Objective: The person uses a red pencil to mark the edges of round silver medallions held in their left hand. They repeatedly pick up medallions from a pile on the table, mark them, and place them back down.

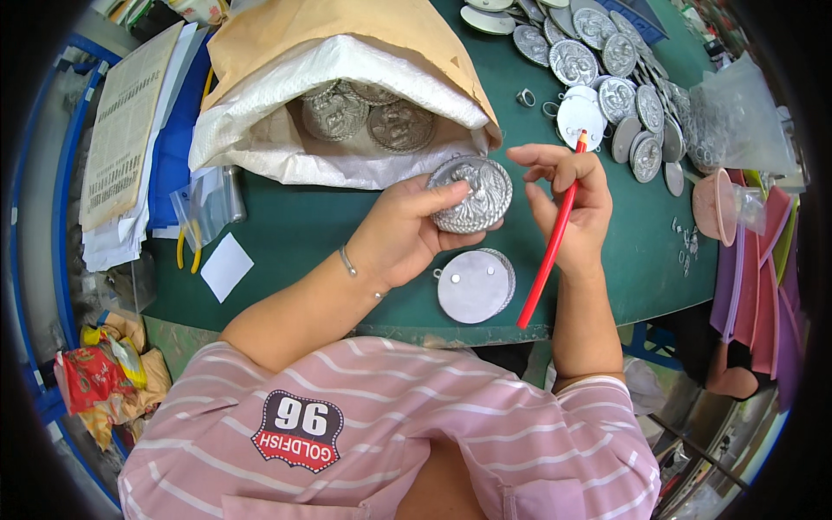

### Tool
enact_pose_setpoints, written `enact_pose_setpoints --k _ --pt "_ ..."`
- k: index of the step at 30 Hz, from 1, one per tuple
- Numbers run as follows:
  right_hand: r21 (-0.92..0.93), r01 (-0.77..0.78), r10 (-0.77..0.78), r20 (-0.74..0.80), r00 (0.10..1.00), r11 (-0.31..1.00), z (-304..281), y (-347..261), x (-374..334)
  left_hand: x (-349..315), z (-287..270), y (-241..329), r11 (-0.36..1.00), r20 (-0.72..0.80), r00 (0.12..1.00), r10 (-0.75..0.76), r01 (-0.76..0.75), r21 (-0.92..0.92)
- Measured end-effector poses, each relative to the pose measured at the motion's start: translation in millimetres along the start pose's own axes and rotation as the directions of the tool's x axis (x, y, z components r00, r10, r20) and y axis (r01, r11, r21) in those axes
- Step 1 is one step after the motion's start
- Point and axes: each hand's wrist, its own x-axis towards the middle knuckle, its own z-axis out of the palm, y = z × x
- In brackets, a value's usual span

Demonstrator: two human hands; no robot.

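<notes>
- Nearest, a pink striped shirt (390, 433) bears a dark shield-shaped patch.
- Left hand (407, 230) clasps an embossed silver disc (472, 193) above the green table (295, 234), mid-scene.
- Right hand (572, 204) pinches a red pencil (549, 247), fingers loosely curled.
- Plain disc (473, 286) lies just below.
- Far left, a white woven sack (286, 95) inside brown paper holds more discs.
- Far right: a clear plastic bag (737, 117).

silver embossed disc (472, 195), red pencil (551, 244), green table (295, 234)
</notes>
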Motion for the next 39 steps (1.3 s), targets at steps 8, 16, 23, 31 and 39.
enact_pose_setpoints --k 8,16,23,31,39 --pt "-0.224 0.243 -0.191 0.23 0.954 0.944 9 -1 2 1 -8 -4 0.991 -0.073 0.997 0.003 -0.013 -0.132" --pt "-0.168 0.151 -0.135 0.104 0.985 0.974 10 3 -5 1 -3 -1 0.998 -0.085 0.996 0.005 -0.01 -0.061" --pt "-0.394 0.368 -0.3 0.225 0.927 0.842 21 -1 -5 1 -6 -9 0.999 -0.07 0.997 0.016 -0.019 -0.045" --pt "-0.291 0.228 -0.284 -0.166 0.944 0.929 17 -3 -9 -1 5 -4 0.982 -0.104 0.992 -0.071 0.088 0.166" --pt "-0.049 0.205 -0.209 -0.106 0.972 0.978 10 -1 -9 -3 1 -13 0.728 -0.009 0.871 0.492 -0.405 0.554"
